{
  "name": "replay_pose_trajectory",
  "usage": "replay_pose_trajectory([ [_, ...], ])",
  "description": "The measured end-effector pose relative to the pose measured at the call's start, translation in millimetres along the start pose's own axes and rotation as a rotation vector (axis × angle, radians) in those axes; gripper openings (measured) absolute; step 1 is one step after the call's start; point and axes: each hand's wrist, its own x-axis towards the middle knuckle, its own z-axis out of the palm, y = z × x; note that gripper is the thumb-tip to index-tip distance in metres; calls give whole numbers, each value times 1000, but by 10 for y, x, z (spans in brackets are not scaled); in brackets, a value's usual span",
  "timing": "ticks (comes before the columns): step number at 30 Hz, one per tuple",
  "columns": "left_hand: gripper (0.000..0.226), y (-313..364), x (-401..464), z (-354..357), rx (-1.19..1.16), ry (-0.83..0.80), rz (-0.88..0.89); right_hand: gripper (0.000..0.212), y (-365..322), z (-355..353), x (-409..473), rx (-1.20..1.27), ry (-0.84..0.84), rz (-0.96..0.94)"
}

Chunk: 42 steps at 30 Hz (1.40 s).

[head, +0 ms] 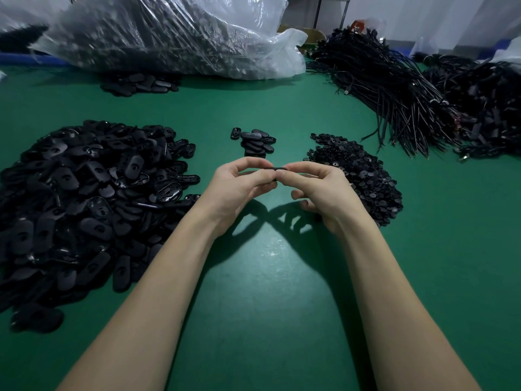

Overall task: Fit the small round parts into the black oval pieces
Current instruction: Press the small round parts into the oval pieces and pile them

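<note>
Here, oval piece (273, 168) pinched between both hands' grip

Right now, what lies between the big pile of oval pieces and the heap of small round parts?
In the head view, both hands, left and right, pinch one black oval piece there, above bare green table; a small stack of ovals sits just beyond.

Black oval piece (273, 168) mostly hidden between the fingertips of left hand (239, 184) and right hand (321, 190), any small round part within it not discernible, large oval pile (84, 198) cut by the left edge, plastic bag (169, 32) contents blurred, cable bundles (423, 88) cut at right.
</note>
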Motion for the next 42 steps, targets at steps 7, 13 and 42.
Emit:
replay_pose_trajectory([
  [7,10,-14,0,-3,0,-20,11,9,-61,-81,-17,24,-105,-20],
  [13,10,-4,5,-42,85,-24,42,9,-79,-43,-22,18,-91,-50],
  [42,10,-199,77,-115,343,90,129,4,76,100,42,-90,-31,-98],
])
